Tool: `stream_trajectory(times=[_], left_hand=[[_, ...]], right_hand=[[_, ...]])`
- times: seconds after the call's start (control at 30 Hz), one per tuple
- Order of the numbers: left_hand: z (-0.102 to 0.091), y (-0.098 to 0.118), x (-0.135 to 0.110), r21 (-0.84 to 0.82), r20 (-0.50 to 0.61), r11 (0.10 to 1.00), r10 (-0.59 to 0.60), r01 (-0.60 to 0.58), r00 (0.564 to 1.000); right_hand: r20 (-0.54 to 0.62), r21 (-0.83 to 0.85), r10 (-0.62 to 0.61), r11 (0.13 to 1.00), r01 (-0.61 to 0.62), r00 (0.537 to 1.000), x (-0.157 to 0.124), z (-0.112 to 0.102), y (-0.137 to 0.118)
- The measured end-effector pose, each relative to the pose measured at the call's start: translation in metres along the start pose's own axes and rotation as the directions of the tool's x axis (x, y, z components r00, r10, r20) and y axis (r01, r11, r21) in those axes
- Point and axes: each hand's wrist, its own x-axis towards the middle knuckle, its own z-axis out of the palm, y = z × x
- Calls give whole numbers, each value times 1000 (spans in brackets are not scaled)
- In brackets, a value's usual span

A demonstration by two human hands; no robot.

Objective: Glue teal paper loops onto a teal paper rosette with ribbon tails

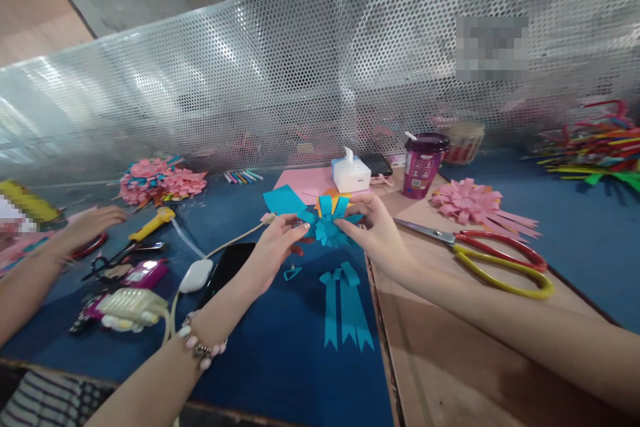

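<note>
A blue paper flower (327, 225) with looped petals is held between both my hands above the blue mat. My left hand (274, 247) pinches its left edge with fingers closed. Gripping the right side, my right hand (376, 230) has fingers curled on the petals. Below them lie folded blue paper strips (346, 307) on the mat. A small blue paper scrap (292, 272) lies near my left hand.
Red and yellow scissors (493, 259) lie on the cardboard at right, beside a pink paper flower (467, 201). A purple cup (423, 163), tissue box (351, 173), black phone (227, 267) and white mouse (196, 275) stand around. Another person's hand (93, 223) rests at left near pink flowers (160, 180).
</note>
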Motion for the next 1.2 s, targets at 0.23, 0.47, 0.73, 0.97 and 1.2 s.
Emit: stream_trajectory(times=[0.23,0.47,0.73,0.97,1.2], left_hand=[[-7,5,3,-201,248,912,-306,358,919],[2,0,-4,-162,269,959,-185,234,945],[-3,-3,-1,-19,221,997,-69,75,973],[-3,0,-7,152,281,988,-39,-5,959],[-1,5,-12,258,352,966,-64,-31,934]], right_hand=[[34,-258,-435,866,428,900,-3,-17,-6],[741,-356,-268,620,699,615,-6,-31,-9],[764,-213,-410,569,794,499,-2,-33,6],[265,-354,-279,862,362,923,3,-21,-18],[508,-235,165,971,-49,845,19,-15,-10]])
